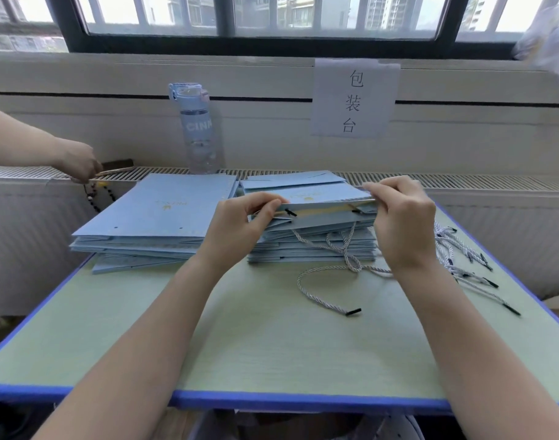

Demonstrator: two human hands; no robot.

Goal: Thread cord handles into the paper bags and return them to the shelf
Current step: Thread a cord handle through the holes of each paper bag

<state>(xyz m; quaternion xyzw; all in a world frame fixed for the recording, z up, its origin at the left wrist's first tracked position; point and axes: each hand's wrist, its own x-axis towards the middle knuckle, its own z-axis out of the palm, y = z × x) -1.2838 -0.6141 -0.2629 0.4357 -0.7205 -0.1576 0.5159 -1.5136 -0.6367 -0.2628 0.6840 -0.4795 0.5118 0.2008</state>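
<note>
Two stacks of flat light-blue paper bags lie on the table: a left stack and a right stack. My left hand and my right hand pinch the open top edge of the top bag on the right stack. Two black cord tips poke out of that bag's holes. A white twisted cord handle trails from the stack onto the table, ending in a black tip. A pile of loose cords lies to the right of my right hand.
The table is pale green with a blue edge. A clear water bottle stands on the radiator ledge behind the stacks. Another person's hand at the left holds a thin stick over the ledge. A paper sign hangs on the wall.
</note>
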